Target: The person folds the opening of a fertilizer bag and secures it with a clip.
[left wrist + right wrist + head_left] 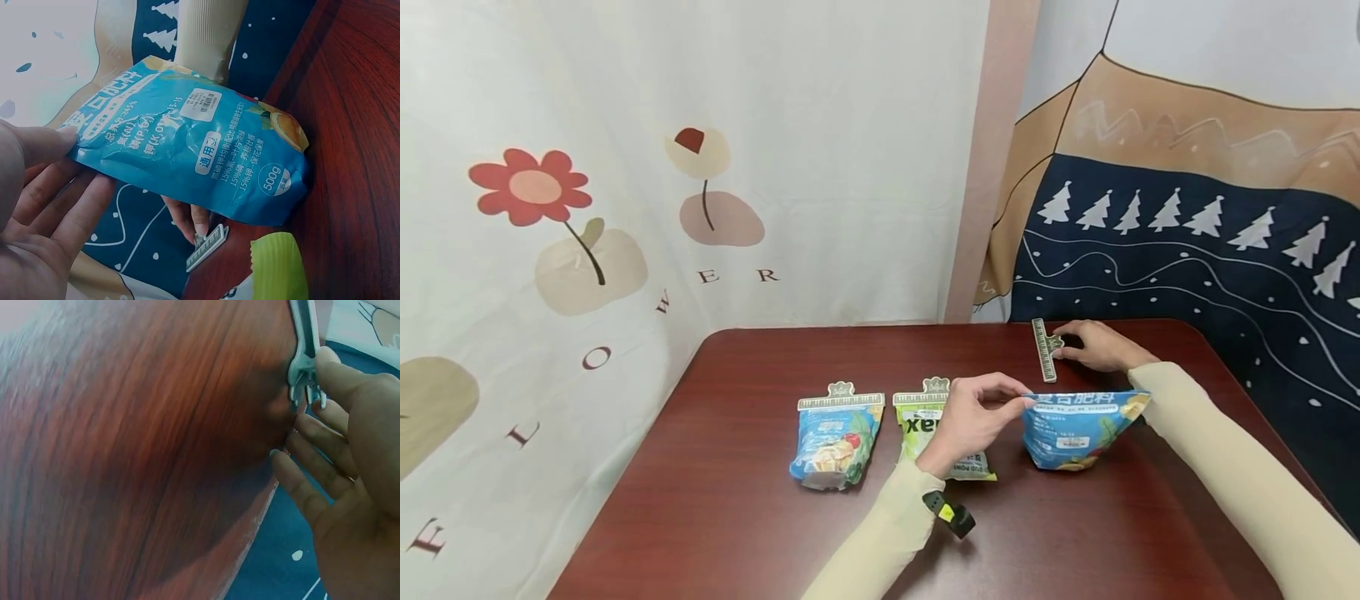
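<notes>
My left hand (pixel 976 417) pinches the top left corner of a blue fertilizer bag (pixel 1067 433) between thumb and fingers. The bag stands upright on the table, its printed back showing in the left wrist view, marked 500g. At the far right of the table, my right hand (pixel 1101 346) has thumb and index finger on the handle of a bag clip (pixel 1043 350) with a ruler-marked bar. The right wrist view shows this clip (pixel 304 369) edge-on, its metal handle between thumb tip and index finger, while the other fingers spread loosely below.
A blue bag (pixel 835 446) with a ruler clip (pixel 841 402) on its top lies to the left. Beside it, a green bag (pixel 912 429), also clipped, is partly hidden by my left forearm. The dark red table (pixel 715 467) ends against printed curtains (pixel 850 167).
</notes>
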